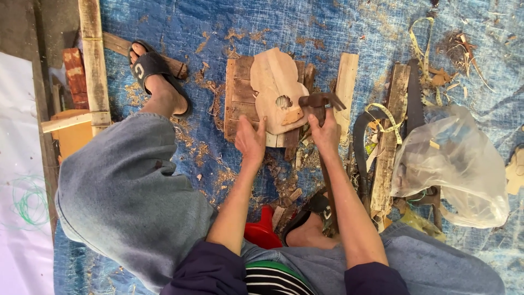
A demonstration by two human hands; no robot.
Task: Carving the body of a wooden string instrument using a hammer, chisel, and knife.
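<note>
Carving a flat wooden piece (275, 87) with a curved outline, the person has its shape cut out and a round hole sunk near its lower end; shavings (218, 158) lie all about, so the rough shaping looks done, the hollowing only begun. The piece lies on a plank block (238, 95) on the blue tarp (338, 27). The left hand (250, 143), at 7 o'clock of the piece, presses its edge, fingers spread. The right hand (326, 133), at 4 o'clock, has its grip closed on a hammer-like tool (319, 101) whose head sits by the hole.
</note>
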